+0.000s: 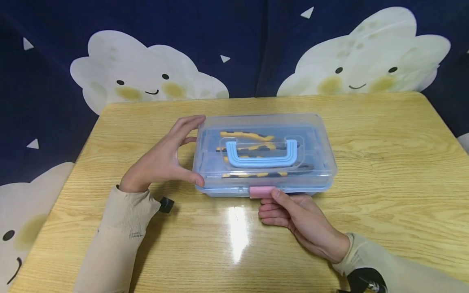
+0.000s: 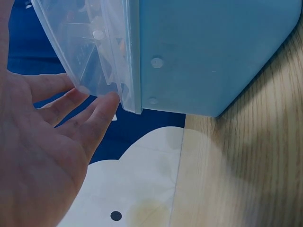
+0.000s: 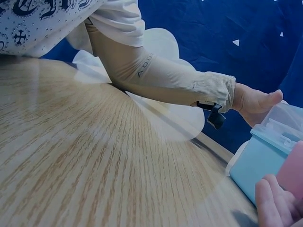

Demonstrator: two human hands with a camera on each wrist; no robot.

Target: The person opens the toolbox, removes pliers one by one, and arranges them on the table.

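A clear-lidded storage box [image 1: 264, 122] sits on the table with its lid down; the left wrist view shows its light blue base [image 2: 189, 56]. My left hand [image 1: 165, 158] spans the left end of the lid, thumb at the front corner and fingers at the back one. At the front edge, my right hand [image 1: 304, 224] has its thumb on the pink latch [image 1: 261, 192], with the other fingers bent below it. A blue carrying handle [image 1: 261, 163] lies flat on top. Through the lid show several tools with yellow-and-black handles [image 1: 242, 134].
The wooden table [image 1: 384, 162] extends on both sides of the box. Behind it hangs a dark blue cloth [image 1: 253, 40] printed with white clouds. A small black piece [image 1: 166, 205] sticks out from the left sleeve's cuff.
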